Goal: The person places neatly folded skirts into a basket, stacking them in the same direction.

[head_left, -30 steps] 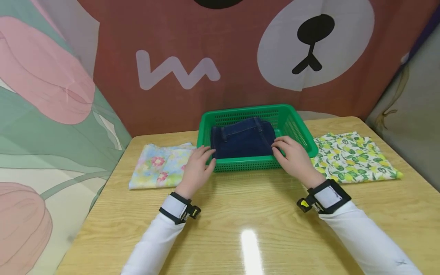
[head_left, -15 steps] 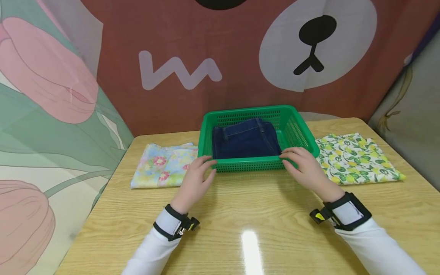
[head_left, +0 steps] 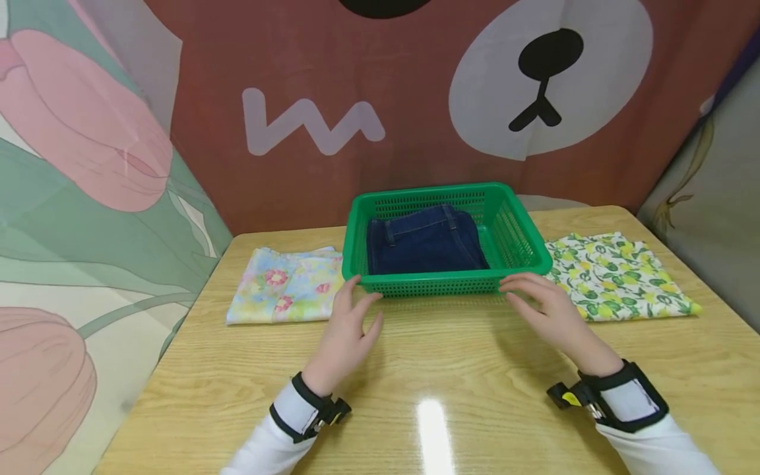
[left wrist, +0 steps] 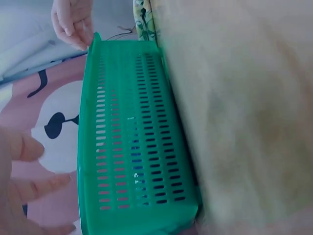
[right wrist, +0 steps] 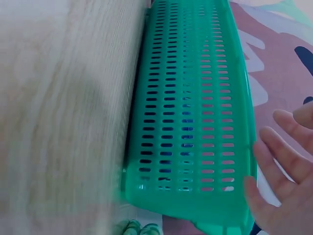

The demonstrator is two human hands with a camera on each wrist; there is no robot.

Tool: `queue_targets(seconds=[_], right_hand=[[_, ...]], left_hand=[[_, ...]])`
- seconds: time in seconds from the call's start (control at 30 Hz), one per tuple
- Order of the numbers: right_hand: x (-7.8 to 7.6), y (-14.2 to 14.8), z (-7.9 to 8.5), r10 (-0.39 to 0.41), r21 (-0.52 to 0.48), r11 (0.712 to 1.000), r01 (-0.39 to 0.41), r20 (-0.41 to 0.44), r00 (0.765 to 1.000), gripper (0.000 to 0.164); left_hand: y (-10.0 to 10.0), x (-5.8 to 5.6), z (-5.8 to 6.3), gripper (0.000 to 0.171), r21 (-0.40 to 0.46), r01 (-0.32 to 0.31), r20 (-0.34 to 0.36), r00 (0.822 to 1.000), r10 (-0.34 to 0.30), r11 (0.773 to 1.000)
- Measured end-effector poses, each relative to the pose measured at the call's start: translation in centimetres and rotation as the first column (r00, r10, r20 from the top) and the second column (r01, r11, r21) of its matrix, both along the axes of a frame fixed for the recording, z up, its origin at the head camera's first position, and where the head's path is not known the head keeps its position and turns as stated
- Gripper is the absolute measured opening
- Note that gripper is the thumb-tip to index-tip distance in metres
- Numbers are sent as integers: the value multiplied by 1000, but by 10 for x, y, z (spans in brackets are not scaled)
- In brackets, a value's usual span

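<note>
A pair of folded dark-blue jeans [head_left: 423, 245] lies inside a green plastic basket [head_left: 439, 285], toward its left side. My left hand [head_left: 346, 333], fingers spread and holding nothing, is just in front of the basket's near left corner. At the near right corner, my right hand [head_left: 555, 315] has its fingertips right at the rim, fingers loosely extended. In the left wrist view, spread fingers [left wrist: 41, 188] show beside the slotted basket wall [left wrist: 132, 132]. The right wrist view has the relaxed right hand [right wrist: 286, 171] beside the rim of the basket [right wrist: 190, 98].
Left of the basket lies a folded pastel floral cloth [head_left: 279, 290]. A folded lemon-print cloth [head_left: 614, 276] lies to its right. All of these rest on a wooden table [head_left: 451, 369], with a printed bear curtain [head_left: 415, 152] behind its far edge.
Both hands have drawn back from the jeans toward the person, the right one also moving rightward. Their fingers have come off the jeans and out of the basket; the jeans stay in it.
</note>
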State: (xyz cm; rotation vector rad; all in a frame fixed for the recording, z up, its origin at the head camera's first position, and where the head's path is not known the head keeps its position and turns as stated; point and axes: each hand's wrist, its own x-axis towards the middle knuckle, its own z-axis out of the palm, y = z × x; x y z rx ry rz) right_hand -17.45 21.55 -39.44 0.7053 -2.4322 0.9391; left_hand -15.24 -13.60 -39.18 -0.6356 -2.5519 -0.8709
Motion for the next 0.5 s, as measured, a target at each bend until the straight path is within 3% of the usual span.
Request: queue_targets(seconds=[0.17,0.33,0.4,0.5], right_hand=[[5,9,-6,29,62,997,-36,116,993,18],[10,18,-14,34,93,994,-64,300,953,18],[13,22,-18,42,81,994,-77,367,929,19],[16,31,-22,56,42,995,-86,477,877,23]], left_hand=[[3,6,-7,30,-50,-83,-38,996,81,995],[5,9,-10,40,-133,-68,-45,997,62,989],[5,11,-11,47,-185,-36,4,999,37,982],[4,15,-12,58,-277,21,158,987,24,961]])
